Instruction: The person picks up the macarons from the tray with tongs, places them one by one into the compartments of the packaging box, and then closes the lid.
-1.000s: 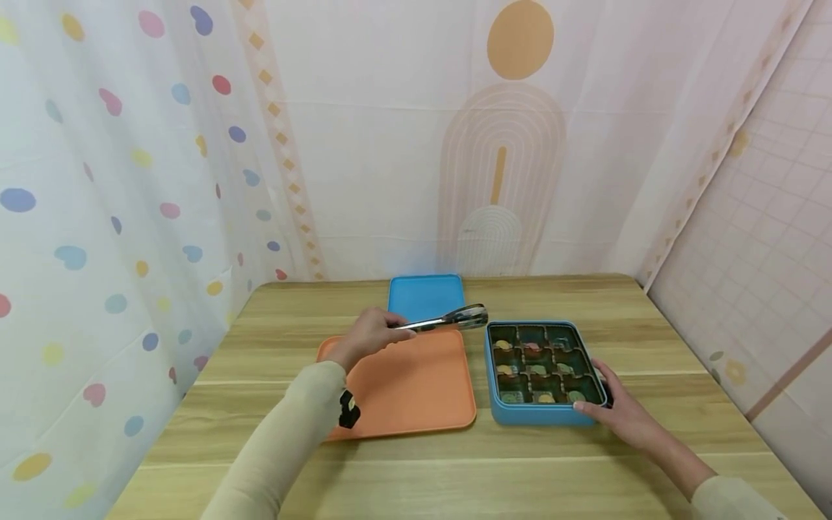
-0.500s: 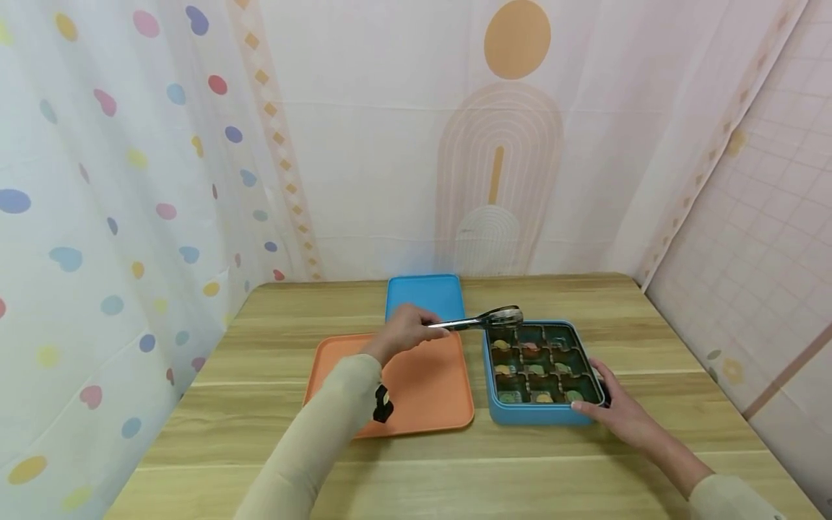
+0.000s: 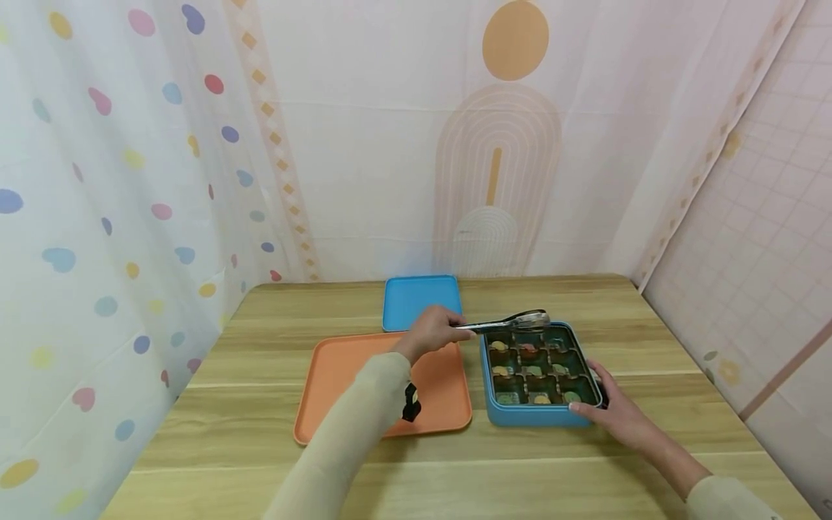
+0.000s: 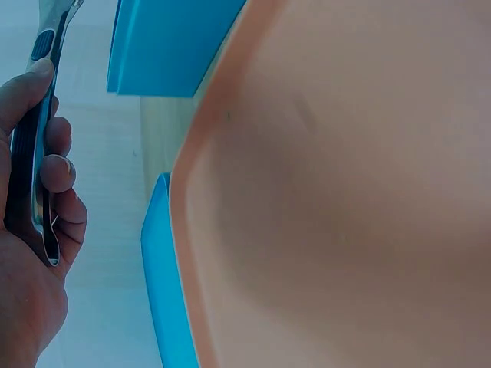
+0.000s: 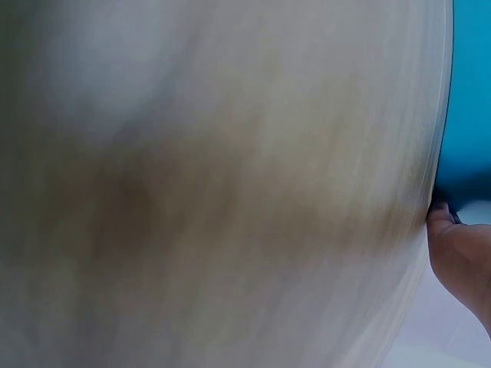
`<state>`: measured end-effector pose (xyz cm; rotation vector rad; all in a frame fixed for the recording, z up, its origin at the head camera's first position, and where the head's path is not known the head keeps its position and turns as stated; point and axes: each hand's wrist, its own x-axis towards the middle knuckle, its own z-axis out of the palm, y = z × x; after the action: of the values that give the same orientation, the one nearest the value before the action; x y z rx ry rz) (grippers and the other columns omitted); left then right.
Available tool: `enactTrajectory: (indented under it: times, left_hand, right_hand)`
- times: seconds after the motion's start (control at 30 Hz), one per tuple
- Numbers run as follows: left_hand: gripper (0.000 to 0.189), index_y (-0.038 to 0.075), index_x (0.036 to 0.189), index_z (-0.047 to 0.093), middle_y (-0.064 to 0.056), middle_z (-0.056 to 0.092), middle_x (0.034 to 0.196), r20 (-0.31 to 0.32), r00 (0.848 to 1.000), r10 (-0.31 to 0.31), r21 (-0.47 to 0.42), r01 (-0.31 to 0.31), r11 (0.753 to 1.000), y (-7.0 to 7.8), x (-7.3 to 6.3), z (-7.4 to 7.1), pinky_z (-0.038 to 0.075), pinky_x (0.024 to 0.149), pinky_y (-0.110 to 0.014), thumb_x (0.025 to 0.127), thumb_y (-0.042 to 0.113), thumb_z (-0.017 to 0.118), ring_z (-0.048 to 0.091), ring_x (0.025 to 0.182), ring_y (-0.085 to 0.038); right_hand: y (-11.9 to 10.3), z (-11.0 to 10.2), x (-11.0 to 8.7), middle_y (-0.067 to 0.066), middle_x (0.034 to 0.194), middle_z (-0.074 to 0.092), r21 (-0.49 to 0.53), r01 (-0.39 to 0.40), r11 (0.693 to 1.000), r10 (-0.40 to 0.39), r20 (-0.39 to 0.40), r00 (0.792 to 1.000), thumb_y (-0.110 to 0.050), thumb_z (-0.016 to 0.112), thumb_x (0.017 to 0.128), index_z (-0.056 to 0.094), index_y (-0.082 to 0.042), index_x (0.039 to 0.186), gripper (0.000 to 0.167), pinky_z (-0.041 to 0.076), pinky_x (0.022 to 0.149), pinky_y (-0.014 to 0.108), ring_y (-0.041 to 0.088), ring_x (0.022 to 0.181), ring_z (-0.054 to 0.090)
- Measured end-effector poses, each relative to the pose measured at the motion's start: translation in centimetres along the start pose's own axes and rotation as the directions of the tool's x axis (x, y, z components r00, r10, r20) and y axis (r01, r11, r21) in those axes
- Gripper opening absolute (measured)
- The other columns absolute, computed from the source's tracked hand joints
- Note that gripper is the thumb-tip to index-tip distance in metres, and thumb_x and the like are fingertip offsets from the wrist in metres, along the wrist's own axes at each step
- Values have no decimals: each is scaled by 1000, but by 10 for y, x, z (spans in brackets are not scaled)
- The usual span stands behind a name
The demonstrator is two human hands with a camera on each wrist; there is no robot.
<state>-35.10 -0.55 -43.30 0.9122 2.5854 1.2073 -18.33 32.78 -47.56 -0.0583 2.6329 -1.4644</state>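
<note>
Currently, your left hand (image 3: pixel 434 334) grips tongs (image 3: pixel 499 325) above the blue box (image 3: pixel 539 416); your right hand (image 3: pixel 619 417) holds the box's near-right corner.

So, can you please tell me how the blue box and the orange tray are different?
The blue box has tall walls; the orange tray is shallow with a low rim.
Inside, the box is divided into nine compartments, several with small pieces; the tray is one undivided surface.
The right hand grips the box, while no hand grips the tray.
Both have rounded corners and lie on the wooden table.
</note>
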Motion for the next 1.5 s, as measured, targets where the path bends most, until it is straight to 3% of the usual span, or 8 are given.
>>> enactTrajectory:
  times: [0.2,0.37,0.47,0.6,0.77,1.0,1.3,1.5]
  left_hand:
    - [28,4,85,74,5,33,53,6,1000,2,1,-2,1000,8,9,10,30,49,-28,95,30,70,30,47,-12]
    - [23,10,102,79,-1,60,63,-4,1000,-21,9,21,1000,13,14,19,35,52,-27,93,30,73,35,49,-10]
    - [23,10,97,79,1,57,61,-10,1000,-23,15,23,1000,15,16,23,33,53,-26,92,31,73,32,49,-10]
    - [33,11,69,64,4,28,54,-9,1000,-2,33,2,999,16,17,27,27,51,-27,94,32,71,23,48,-11]
    - [47,18,59,42,4,23,54,-6,1000,17,16,-17,1000,17,17,30,25,50,-29,95,30,69,20,48,-13]
    - [46,19,58,44,4,24,53,-17,1000,10,23,-10,1000,18,19,30,25,50,-28,94,31,70,20,47,-12]
    - [21,13,91,75,5,33,52,-43,999,-29,4,29,1000,15,15,20,29,51,-29,92,34,72,26,48,-12]
    - [28,9,105,77,2,44,57,-68,997,-21,36,24,999,7,11,6,31,51,-30,93,34,72,34,50,-14]
  right_hand:
    - [1,0,0,39,150,21,-1,-2,1000,2,-4,1000,-28,69,95,1,-7,158,95,31,103,62,55,134,31]
    - [3,0,1,40,150,21,-10,0,1000,0,-7,1000,-28,69,94,1,-6,158,96,32,103,62,55,134,31]
    - [3,0,1,40,150,22,-1,2,1000,-2,-4,1000,-27,69,95,1,-6,158,95,32,103,61,55,134,32]
    - [2,1,1,40,149,23,11,3,1000,-3,-2,1000,-27,69,95,1,-6,158,95,31,104,61,55,134,32]
    - [2,1,2,40,148,26,2,3,1000,-2,-11,1000,-27,69,94,2,-5,158,95,31,104,61,54,133,35]
    - [4,1,2,40,149,24,-7,-8,1000,8,-16,1000,-28,69,94,2,-6,158,96,30,104,62,54,133,34]
    - [4,-3,2,42,151,16,-50,-23,998,23,-7,1000,-32,68,94,-2,-6,158,98,28,103,68,59,134,27]
    - [5,-5,2,41,152,13,-65,-18,998,17,-13,1000,-31,69,95,-1,-5,158,98,26,103,69,60,135,24]
